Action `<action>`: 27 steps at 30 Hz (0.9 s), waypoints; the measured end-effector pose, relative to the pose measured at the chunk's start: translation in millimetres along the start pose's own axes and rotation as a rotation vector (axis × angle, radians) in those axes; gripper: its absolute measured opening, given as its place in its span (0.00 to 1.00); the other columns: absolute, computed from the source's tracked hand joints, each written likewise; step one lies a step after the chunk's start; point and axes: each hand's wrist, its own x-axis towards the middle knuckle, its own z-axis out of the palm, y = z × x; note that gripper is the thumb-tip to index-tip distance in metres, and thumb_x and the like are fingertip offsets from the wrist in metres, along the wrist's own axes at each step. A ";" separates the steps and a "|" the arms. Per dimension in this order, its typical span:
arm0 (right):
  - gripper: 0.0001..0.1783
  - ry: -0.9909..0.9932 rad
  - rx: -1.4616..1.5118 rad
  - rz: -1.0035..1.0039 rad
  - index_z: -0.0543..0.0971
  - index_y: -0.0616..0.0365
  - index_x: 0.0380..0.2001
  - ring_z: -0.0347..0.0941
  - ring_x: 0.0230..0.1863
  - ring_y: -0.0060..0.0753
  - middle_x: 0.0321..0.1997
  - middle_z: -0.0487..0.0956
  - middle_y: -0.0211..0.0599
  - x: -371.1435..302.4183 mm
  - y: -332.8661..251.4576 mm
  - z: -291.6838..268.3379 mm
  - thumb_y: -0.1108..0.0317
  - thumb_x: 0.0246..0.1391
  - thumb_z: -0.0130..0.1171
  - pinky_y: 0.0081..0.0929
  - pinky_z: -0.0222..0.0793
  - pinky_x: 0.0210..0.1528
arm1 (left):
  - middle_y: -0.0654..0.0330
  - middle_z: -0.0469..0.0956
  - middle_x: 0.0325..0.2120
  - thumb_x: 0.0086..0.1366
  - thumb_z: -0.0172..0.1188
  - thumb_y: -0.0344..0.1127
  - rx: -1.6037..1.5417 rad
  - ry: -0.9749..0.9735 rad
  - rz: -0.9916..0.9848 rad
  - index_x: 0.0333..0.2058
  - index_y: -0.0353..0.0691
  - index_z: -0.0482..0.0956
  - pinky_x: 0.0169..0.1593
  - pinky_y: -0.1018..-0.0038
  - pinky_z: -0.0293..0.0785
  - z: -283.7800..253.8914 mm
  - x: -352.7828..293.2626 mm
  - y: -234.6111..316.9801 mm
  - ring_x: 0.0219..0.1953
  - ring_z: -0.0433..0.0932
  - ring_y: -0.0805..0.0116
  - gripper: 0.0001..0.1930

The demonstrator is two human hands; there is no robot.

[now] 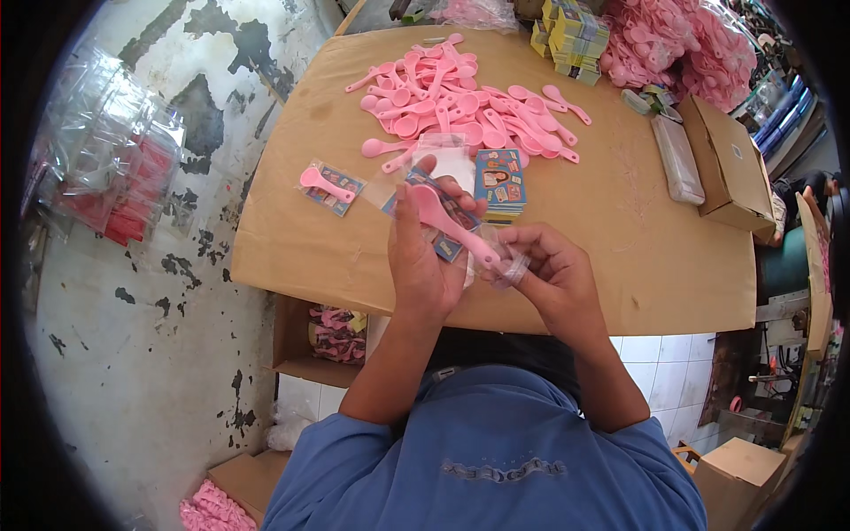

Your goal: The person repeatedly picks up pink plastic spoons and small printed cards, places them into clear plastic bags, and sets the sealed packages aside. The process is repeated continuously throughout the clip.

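Observation:
A pink spoon (453, 227) lies with a printed blue card (447, 248) in a clear plastic bag between my hands. My left hand (421, 252) supports the bag from the left, thumb raised beside the spoon's bowl and fingers behind it. At the handle end, my right hand (553, 279) pinches the crumpled clear plastic (512, 268). Just beyond my hands stands a stack of printed cards (500, 177), with clear bags (443, 146) beside it. To the left lies a packed spoon (325, 184) on its card. A heap of loose pink spoons (460, 106) spreads farther back.
Yellow card bundles (571, 40) and bulging bags of pink spoons (677, 49) sit at the back right. A cardboard box (726, 164) stands on the table's right side. Clear bags (115, 150) hang on the left wall. Below the table's edge, an open box (336, 341) holds packed spoons.

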 end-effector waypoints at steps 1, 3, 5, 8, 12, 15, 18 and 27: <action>0.17 0.005 0.001 -0.001 0.77 0.64 0.53 0.77 0.38 0.18 0.40 0.82 0.31 0.2 3.0 -1.3 0.73 0.63 0.63 0.18 0.73 0.39 | 0.60 0.77 0.40 0.78 0.50 0.52 -0.067 0.018 -0.067 0.64 0.39 0.65 0.54 0.63 0.78 1.7 -1.9 -1.1 0.41 0.78 0.68 0.26; 0.21 0.079 -0.196 -0.028 0.75 0.62 0.55 0.75 0.36 0.16 0.40 0.80 0.29 2.2 13.2 -6.1 0.70 0.60 0.67 0.16 0.71 0.38 | 0.58 0.77 0.39 0.78 0.49 0.52 -0.133 0.036 -0.140 0.64 0.38 0.64 0.54 0.61 0.79 3.0 -5.8 -4.0 0.41 0.79 0.66 0.27; 0.24 0.116 -0.236 -0.083 0.75 0.61 0.55 0.75 0.38 0.18 0.40 0.79 0.30 5.8 22.5 -7.8 0.68 0.58 0.69 0.18 0.71 0.39 | 0.58 0.78 0.41 0.79 0.49 0.49 -0.199 -0.043 -0.260 0.64 0.37 0.63 0.56 0.62 0.80 -2.3 -6.9 -5.9 0.45 0.80 0.65 0.25; 0.25 0.219 -0.336 -0.293 0.77 0.58 0.54 0.75 0.45 0.27 0.43 0.79 0.37 9.3 15.1 3.0 0.64 0.54 0.72 0.25 0.71 0.44 | 0.54 0.78 0.48 0.79 0.49 0.45 -0.170 -0.094 -0.315 0.66 0.38 0.63 0.63 0.57 0.76 -4.9 -6.9 -5.2 0.51 0.80 0.63 0.24; 0.20 0.125 -0.926 -0.833 0.85 0.53 0.48 0.69 0.62 0.49 0.60 0.77 0.48 5.5 5.0 -17.4 0.63 0.51 0.72 0.41 0.69 0.59 | 0.47 0.75 0.56 0.79 0.48 0.41 -0.018 0.013 -0.349 0.67 0.35 0.61 0.64 0.56 0.76 11.4 -3.8 2.2 0.61 0.76 0.54 0.25; 0.15 -0.114 -0.758 -0.836 0.88 0.46 0.46 0.65 0.68 0.57 0.71 0.69 0.49 -4.6 -9.6 -33.9 0.66 0.53 0.69 0.48 0.63 0.67 | 0.43 0.71 0.62 0.79 0.47 0.40 -0.043 -0.006 -0.362 0.68 0.34 0.60 0.67 0.53 0.72 10.1 3.0 10.7 0.66 0.71 0.50 0.25; 0.16 0.001 -0.790 -0.654 0.88 0.40 0.47 0.63 0.71 0.58 0.72 0.69 0.46 -2.0 -21.3 -43.6 0.67 0.53 0.67 0.49 0.60 0.70 | 0.44 0.69 0.64 0.78 0.48 0.39 -0.078 -0.005 -0.394 0.68 0.34 0.60 0.68 0.51 0.68 10.9 3.1 18.9 0.67 0.69 0.50 0.25; 0.19 -0.108 -0.980 -0.898 0.88 0.42 0.46 0.66 0.69 0.54 0.67 0.75 0.43 28.5 -34.5 -23.3 0.74 0.52 0.63 0.47 0.64 0.67 | 0.46 0.66 0.67 0.77 0.50 0.42 -0.081 -0.133 -0.641 0.70 0.35 0.57 0.69 0.56 0.67 9.7 -8.7 14.8 0.69 0.66 0.55 0.29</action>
